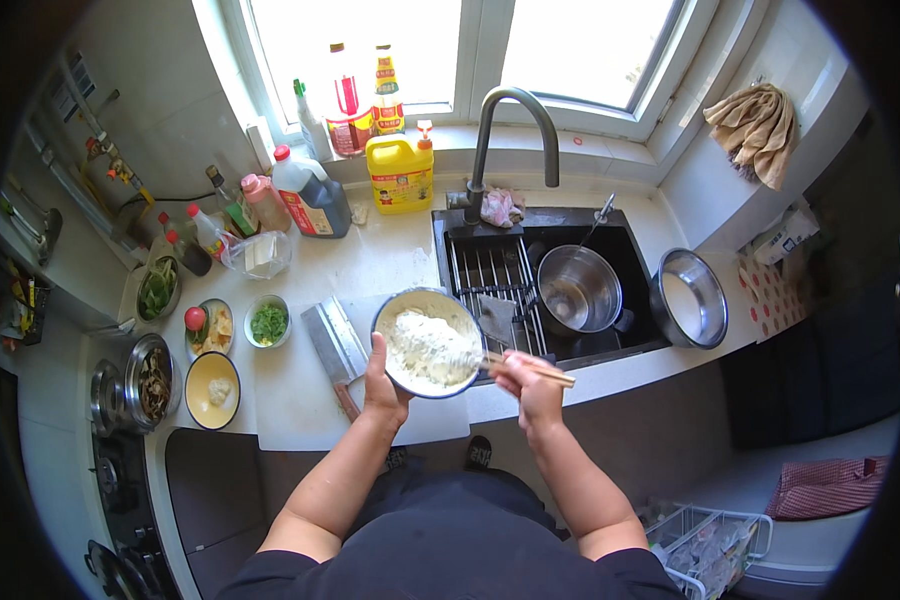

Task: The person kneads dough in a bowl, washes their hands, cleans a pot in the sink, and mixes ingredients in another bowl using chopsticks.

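My left hand (381, 390) grips a white, dark-rimmed bowl (415, 300) by its near left side, thumb up along the rim. Inside lies a pale, lumpy mixture (425, 343) like flour or dough, with darker flecks. A pair of wooden chopsticks (558, 376) is held in my right hand (532, 388); their tips reach over the bowl's right rim and blur into the mixture. Left of the bowl, a cleaver (336, 338) with a wooden handle rests on a white cutting board (295, 415). The bowl covers part of the board.
A black sink (625, 250) on the right holds a drying rack (490, 265) and a steel pot (580, 285); a steel basin (692, 300) stands beside it. To the left sit chopped greens (269, 324), a yellow bowl (212, 395) and a pot (152, 385). Several bottles line the back.
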A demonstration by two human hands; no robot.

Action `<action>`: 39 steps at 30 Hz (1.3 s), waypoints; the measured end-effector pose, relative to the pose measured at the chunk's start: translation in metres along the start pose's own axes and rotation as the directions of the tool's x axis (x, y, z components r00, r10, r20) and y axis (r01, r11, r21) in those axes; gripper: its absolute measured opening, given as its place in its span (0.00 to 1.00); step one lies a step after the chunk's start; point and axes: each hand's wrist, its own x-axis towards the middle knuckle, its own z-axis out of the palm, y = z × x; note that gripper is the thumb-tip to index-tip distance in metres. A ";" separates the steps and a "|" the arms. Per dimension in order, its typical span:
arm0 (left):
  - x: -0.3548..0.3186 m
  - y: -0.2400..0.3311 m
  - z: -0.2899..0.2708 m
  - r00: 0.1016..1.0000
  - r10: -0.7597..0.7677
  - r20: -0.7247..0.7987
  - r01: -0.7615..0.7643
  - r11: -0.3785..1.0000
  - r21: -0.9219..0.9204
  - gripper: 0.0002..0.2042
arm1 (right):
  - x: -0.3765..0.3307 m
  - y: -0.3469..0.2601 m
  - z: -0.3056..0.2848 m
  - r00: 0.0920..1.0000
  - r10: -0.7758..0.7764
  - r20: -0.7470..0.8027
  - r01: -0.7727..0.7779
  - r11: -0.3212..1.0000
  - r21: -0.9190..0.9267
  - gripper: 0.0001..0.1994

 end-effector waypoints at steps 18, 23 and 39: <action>0.007 0.026 -0.037 0.908 -0.220 0.357 0.262 0.962 -0.073 0.36 | 0.012 -0.073 0.027 0.747 -0.321 0.582 0.603 0.697 -0.389 0.04; 0.003 0.016 -0.034 0.951 -0.126 0.282 0.167 0.978 -0.127 0.33 | -0.034 -0.079 0.056 0.430 -0.313 0.847 0.878 0.365 -0.311 0.05; -0.006 0.029 -0.032 0.877 -0.177 0.446 0.211 0.977 -0.026 0.35 | -0.014 -0.100 0.072 0.493 -0.450 0.745 0.852 0.422 -0.309 0.03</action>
